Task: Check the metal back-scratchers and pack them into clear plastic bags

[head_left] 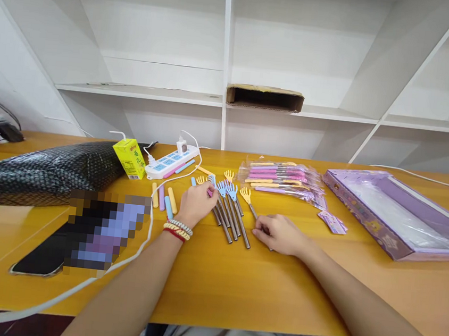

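Observation:
Several small back-scratchers (231, 211) with metal shafts and blue, yellow or pink hand-shaped heads lie side by side in the middle of the wooden table (236, 287). My left hand (196, 203) rests on their left side, fingers curled over a pink-headed one. My right hand (279, 233) lies just right of them, fingers closed on the shaft of the yellow-headed scratcher (249, 203). Loose coloured handle sleeves (164, 199) lie left of my left hand.
Bagged scratchers (283, 178) sit behind, with a purple display box (399, 216) at right. A white power strip (171, 162), a yellow juice carton (130, 158), a black mesh bag (43, 170) and a phone (46, 256) are at left. White shelves stand behind the table, holding a cardboard box (264, 97).

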`<action>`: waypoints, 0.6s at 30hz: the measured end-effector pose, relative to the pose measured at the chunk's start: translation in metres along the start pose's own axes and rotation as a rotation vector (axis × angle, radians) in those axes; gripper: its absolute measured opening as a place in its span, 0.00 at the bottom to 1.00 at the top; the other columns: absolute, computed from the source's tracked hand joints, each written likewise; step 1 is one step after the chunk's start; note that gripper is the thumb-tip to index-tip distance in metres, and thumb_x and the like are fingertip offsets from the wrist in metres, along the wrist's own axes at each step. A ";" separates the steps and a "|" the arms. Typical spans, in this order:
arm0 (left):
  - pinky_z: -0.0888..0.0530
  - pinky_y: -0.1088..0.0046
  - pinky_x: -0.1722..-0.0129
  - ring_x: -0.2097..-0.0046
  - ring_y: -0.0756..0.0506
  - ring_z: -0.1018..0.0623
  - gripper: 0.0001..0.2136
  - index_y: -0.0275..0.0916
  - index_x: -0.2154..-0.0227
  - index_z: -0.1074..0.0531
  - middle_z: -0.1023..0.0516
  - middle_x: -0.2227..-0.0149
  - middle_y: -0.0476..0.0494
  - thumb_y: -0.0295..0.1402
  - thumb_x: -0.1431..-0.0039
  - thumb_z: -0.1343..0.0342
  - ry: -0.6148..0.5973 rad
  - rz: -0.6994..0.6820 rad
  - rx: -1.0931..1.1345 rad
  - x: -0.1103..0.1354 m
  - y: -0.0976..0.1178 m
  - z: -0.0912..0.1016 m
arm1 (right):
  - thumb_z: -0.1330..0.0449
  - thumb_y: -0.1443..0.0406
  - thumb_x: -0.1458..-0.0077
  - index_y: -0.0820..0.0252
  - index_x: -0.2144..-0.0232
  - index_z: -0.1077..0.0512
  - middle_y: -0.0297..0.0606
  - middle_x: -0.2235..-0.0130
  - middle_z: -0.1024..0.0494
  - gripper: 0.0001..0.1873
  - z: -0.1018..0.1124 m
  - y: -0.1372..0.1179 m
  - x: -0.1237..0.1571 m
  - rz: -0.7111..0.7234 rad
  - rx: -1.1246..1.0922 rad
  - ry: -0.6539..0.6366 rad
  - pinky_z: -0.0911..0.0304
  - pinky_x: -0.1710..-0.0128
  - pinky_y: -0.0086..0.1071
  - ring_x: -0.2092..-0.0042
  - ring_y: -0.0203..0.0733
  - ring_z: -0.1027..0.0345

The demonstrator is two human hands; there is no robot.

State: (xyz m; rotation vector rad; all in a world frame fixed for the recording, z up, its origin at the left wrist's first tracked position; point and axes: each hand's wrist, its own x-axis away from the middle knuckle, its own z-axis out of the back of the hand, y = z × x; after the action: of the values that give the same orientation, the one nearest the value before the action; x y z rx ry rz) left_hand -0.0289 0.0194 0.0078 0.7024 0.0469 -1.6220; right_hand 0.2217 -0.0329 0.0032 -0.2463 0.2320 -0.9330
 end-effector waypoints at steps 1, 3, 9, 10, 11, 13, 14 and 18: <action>0.38 0.72 0.73 0.71 0.46 0.27 0.08 0.42 0.71 0.29 0.25 0.75 0.47 0.38 0.47 0.50 -0.008 0.011 -0.028 -0.001 -0.002 0.000 | 0.50 0.58 0.43 0.58 0.69 0.34 0.35 0.73 0.27 0.11 0.000 0.001 -0.001 -0.045 0.031 0.003 0.50 0.72 0.28 0.73 0.34 0.37; 0.38 0.72 0.72 0.70 0.45 0.27 0.08 0.42 0.71 0.28 0.24 0.73 0.47 0.38 0.48 0.50 -0.030 0.022 -0.065 -0.001 -0.002 -0.001 | 0.50 0.56 0.43 0.59 0.68 0.34 0.36 0.73 0.27 0.13 0.000 0.001 -0.002 -0.164 0.111 0.019 0.51 0.73 0.29 0.72 0.37 0.35; 0.37 0.72 0.71 0.68 0.46 0.27 0.10 0.41 0.74 0.29 0.24 0.70 0.46 0.38 0.44 0.52 -0.089 -0.056 -0.063 0.003 0.015 -0.001 | 0.54 0.54 0.42 0.61 0.72 0.32 0.43 0.72 0.25 0.19 0.002 0.000 -0.005 -0.337 0.239 -0.025 0.51 0.73 0.30 0.70 0.41 0.32; 0.37 0.72 0.70 0.68 0.46 0.27 0.12 0.40 0.74 0.29 0.24 0.70 0.46 0.40 0.43 0.54 -0.102 -0.089 -0.053 0.005 0.019 0.000 | 0.54 0.56 0.42 0.60 0.73 0.31 0.43 0.72 0.25 0.18 0.001 0.000 -0.005 -0.329 0.233 -0.021 0.51 0.73 0.30 0.70 0.41 0.32; 0.36 0.71 0.69 0.67 0.46 0.28 0.14 0.40 0.75 0.30 0.25 0.70 0.45 0.41 0.42 0.55 -0.118 -0.136 -0.039 0.007 0.025 0.000 | 0.54 0.58 0.42 0.60 0.74 0.31 0.43 0.73 0.25 0.17 0.001 0.000 -0.005 -0.320 0.220 -0.004 0.51 0.73 0.30 0.71 0.41 0.33; 0.36 0.70 0.66 0.67 0.47 0.28 0.19 0.39 0.78 0.30 0.26 0.72 0.45 0.42 0.40 0.59 -0.158 -0.259 0.005 0.013 0.036 0.000 | 0.53 0.59 0.43 0.60 0.75 0.32 0.41 0.74 0.26 0.15 -0.001 -0.001 -0.004 -0.297 0.166 0.060 0.50 0.73 0.29 0.72 0.39 0.33; 0.36 0.70 0.64 0.67 0.47 0.29 0.20 0.39 0.79 0.31 0.27 0.74 0.45 0.42 0.39 0.60 -0.179 -0.321 0.038 0.017 0.042 0.000 | 0.53 0.60 0.44 0.60 0.74 0.32 0.40 0.74 0.26 0.14 -0.001 -0.003 -0.004 -0.274 0.127 0.101 0.50 0.73 0.29 0.73 0.38 0.34; 0.36 0.69 0.63 0.68 0.48 0.30 0.21 0.38 0.82 0.35 0.29 0.76 0.47 0.42 0.39 0.61 -0.245 -0.335 0.239 0.030 0.064 -0.006 | 0.52 0.61 0.44 0.60 0.73 0.34 0.35 0.77 0.28 0.12 -0.004 -0.012 -0.001 -0.109 -0.025 0.199 0.50 0.73 0.27 0.76 0.33 0.38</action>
State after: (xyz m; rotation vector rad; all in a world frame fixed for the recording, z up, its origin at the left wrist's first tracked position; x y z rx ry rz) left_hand 0.0318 -0.0174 0.0117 0.6977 -0.2217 -2.0492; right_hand 0.2108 -0.0394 0.0036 -0.1902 0.4173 -1.0645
